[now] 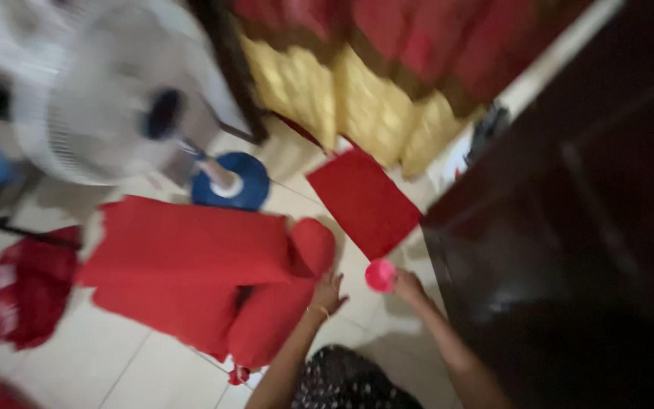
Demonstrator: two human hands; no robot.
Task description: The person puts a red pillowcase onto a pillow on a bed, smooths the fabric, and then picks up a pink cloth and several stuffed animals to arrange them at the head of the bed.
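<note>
A small pink cup-like object (380, 275) is held in the grip of the right hand (408, 286), low over the tiled floor (145, 371) and just beside a dark wooden cabinet (569, 227). The left hand (327, 294) is laid against a red cushion (266, 318) with the fingers spread, so nothing is clasped there. The picture is heavily blurred (the camera is clearly swinging), so what the pink object is cannot be told.

Several risks can be judged. The pink object could be knocked against the cabinet edge and dropped, or anything in it spilled onto the red mat (363, 201) nearby. The cushion could be slid across the smooth tiles under the leaning hand, and balance lost. The standing fan (107, 98), whose blue base (230, 182) sits near the cushions, could be nudged over.
</note>
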